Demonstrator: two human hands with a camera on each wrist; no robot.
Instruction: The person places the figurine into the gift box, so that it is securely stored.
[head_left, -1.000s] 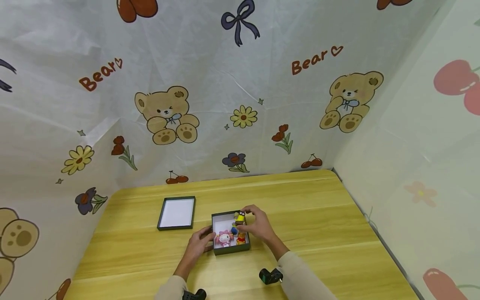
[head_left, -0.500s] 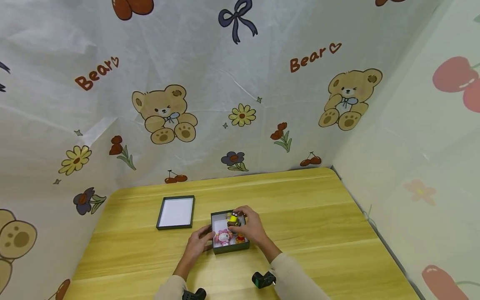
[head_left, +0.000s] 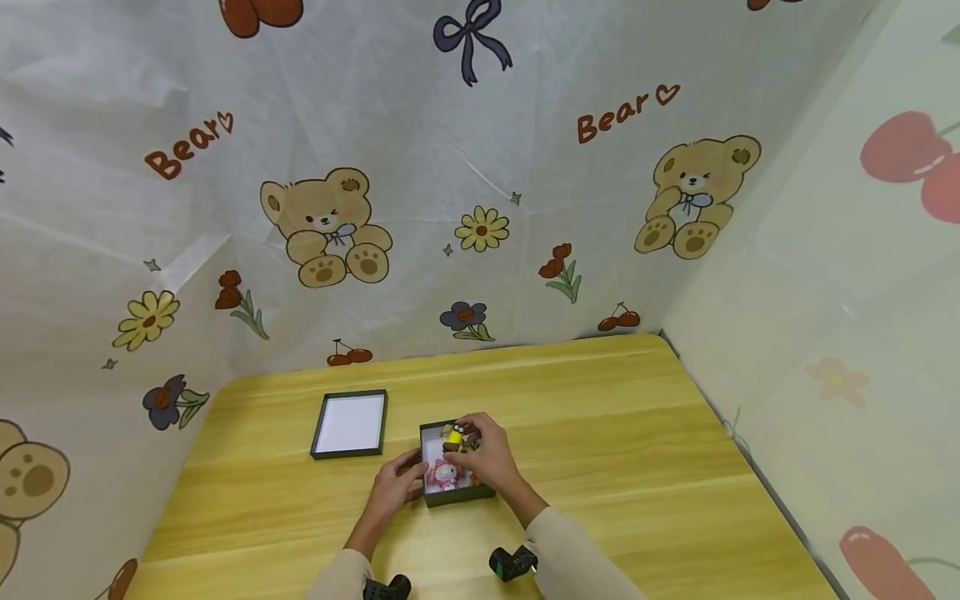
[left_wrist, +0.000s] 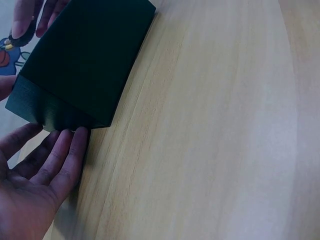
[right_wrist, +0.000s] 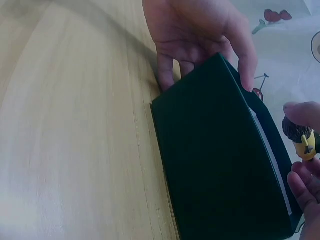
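In the head view a dark green open box with a white inside stands on the table. My left hand holds its left side, thumb at the rim and fingers against the outer wall. My right hand pinches a yellow Minion figurine above the box, between thumb and fingers. The right wrist view shows this Minion with a dark brown top. A pink-and-white figurine lies in the front left of the box. Other figurines on the right are partly hidden by my right hand.
A shallow dark green lid with a white inside lies to the box's left and further back. The wooden table meets walls covered in white bear-print sheeting. Black devices are worn at both wrists.
My right hand has moved left over the box with the Minion figurine, now covering more of the figurines on the right. My left hand stays at the box's side.
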